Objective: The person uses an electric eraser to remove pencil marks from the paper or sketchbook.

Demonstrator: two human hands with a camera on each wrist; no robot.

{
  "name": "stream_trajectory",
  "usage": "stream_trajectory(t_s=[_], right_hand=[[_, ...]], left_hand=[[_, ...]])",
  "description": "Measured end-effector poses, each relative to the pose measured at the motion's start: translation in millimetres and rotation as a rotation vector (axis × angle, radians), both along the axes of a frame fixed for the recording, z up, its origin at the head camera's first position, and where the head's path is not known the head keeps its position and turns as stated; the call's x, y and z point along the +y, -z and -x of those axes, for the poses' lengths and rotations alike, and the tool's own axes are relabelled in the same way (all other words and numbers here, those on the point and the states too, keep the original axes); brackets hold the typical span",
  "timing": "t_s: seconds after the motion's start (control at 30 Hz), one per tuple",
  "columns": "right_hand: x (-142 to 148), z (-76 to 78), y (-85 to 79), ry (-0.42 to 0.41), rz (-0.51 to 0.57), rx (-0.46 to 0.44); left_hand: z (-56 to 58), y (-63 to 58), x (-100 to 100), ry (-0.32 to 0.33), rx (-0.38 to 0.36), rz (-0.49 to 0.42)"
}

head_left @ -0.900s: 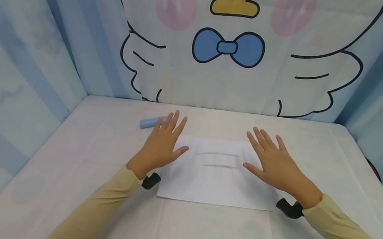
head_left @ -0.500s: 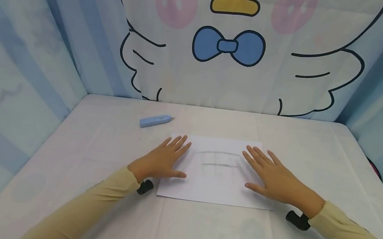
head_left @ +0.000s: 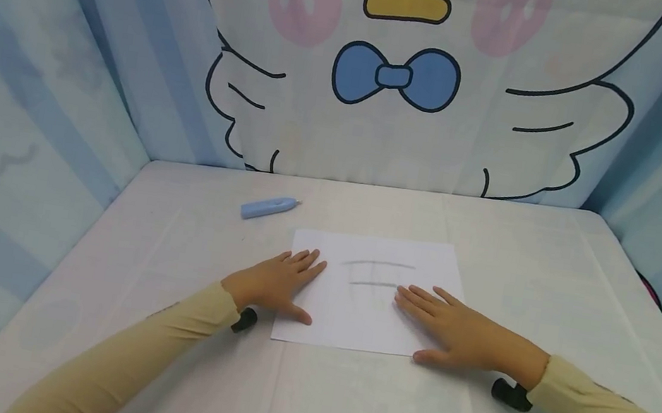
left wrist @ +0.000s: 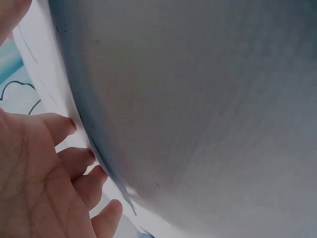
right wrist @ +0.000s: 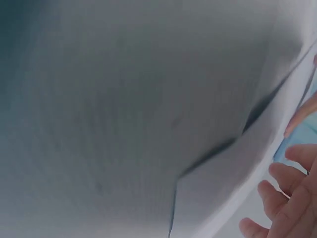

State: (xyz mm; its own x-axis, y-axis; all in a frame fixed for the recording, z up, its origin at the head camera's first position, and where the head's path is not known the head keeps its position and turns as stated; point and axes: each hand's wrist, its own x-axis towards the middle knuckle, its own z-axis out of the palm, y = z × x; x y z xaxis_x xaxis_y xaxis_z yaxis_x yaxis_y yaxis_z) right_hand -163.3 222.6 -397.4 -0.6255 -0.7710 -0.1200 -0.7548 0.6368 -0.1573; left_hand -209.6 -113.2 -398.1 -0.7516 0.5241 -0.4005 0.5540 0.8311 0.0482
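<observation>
Table (head_left: 551, 282): white sheet (head_left: 364, 326) lies flat mid-table, faint pencil lines on it. Both hands have dropped from hovering onto it: left hand (head_left: 274, 284) flat on left edge, right hand (head_left: 461, 326) flat lower right, fingers straight, slightly spread. Sheet looks pinned. Blue pen (head_left: 269, 208) stays untouched, far left.

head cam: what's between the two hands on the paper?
In the head view, only bare sheet of paper with faint pencil lines lies between the left hand and right hand; no object there.
</observation>
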Motion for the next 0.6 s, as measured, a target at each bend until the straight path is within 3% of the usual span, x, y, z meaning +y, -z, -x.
stream_trajectory(t_s=[0.2, 0.43, 0.6], right_hand=[[-6.7, -6.6, -3.4, -0.062, -0.032, -0.015], [-1.2, -8.4, -1.9, -0.117, -0.088, 0.066], [1.6, -7.6, 1.3, -0.125, -0.092, 0.077]], left_hand=[[-0.7, -2.6, -2.5, -0.007, -0.011, -0.015], [-2.7, -2.6, -5.1, -0.013, -0.006, -0.011], [-3.1, -5.0, -5.2, -0.007, -0.013, -0.032]])
